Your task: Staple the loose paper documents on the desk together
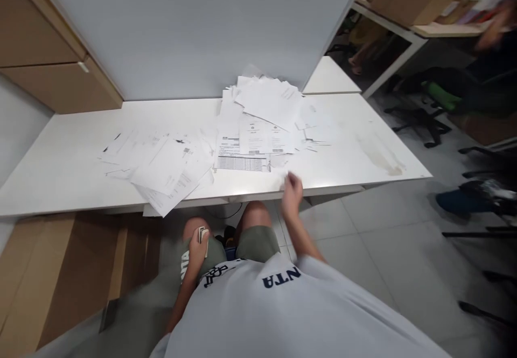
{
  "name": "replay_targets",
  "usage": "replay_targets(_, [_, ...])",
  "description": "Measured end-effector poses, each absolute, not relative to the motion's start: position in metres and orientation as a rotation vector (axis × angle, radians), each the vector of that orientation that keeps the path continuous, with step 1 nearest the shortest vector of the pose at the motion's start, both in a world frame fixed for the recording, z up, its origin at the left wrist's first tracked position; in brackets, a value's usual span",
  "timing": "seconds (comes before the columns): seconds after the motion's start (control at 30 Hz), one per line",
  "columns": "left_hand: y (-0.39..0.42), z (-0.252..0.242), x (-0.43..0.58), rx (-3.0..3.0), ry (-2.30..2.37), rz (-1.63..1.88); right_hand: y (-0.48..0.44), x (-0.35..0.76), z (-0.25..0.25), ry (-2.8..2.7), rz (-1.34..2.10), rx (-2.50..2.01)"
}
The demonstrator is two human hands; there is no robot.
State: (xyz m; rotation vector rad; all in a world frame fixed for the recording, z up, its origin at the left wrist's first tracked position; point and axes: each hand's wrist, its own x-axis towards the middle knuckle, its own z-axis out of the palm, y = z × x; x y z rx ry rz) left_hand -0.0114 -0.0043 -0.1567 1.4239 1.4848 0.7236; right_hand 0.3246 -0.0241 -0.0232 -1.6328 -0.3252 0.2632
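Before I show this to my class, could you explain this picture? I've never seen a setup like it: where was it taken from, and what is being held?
There is no machine here, only a person's two bare hands. One camera worn on the head looks down past a pale grey printed T-shirt and olive-green shorts. On the long white table lie scattered white printed paper sheets. The right hand, blurred, is at the table's front edge near the sheets, and I cannot see anything in it. The left hand, down by the thigh, holds a small folded white item, probably paper.
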Motion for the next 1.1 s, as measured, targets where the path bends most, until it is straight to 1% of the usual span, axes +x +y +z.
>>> replay_targets(0.1, [-0.004, -0.154, -0.003, 1.421, 1.425, 0.735, -0.102, 0.242, -0.062, -0.395, 0.318, -1.62])
replay_targets(0.17, [-0.006, -0.155, 0.003, 1.414, 1.411, 0.742, -0.128, 0.211, -0.071, -0.493, 0.371, -1.644])
replay_targets(0.23, [-0.009, -0.158, 0.008, 1.431, 1.403, 0.746, -0.13, 0.192, -0.07, -0.693, 0.423, -1.637])
replay_targets(0.37, [-0.016, -0.163, 0.005, 1.489, 1.365, 0.755, -0.085, 0.159, -0.057, -1.155, 0.526, -1.528])
replay_targets(0.53, [-0.022, -0.161, -0.01, 1.499, 1.317, 0.813, 0.015, 0.108, -0.04, -1.426, 0.482, -1.46])
replay_targets(0.63, [-0.028, -0.16, -0.011, 1.515, 1.307, 0.771, 0.075, 0.09, -0.031, -1.635, 0.429, -1.527])
replay_targets(0.73, [-0.034, -0.163, -0.01, 1.562, 1.26, 0.705, 0.114, 0.088, -0.029, -1.794, 0.394, -1.672])
replay_targets(0.83, [-0.037, -0.166, -0.014, 1.606, 1.238, 0.653, 0.125, 0.093, -0.033, -1.815, 0.355, -1.729])
replay_targets(0.97, [-0.035, -0.172, -0.024, 1.547, 1.252, 0.732, 0.115, 0.094, -0.041, -1.734, 0.248, -1.722])
replay_targets(1.1, [-0.035, -0.175, -0.033, 1.515, 1.22, 0.787, 0.099, 0.09, -0.048, -1.327, 0.216, -1.684])
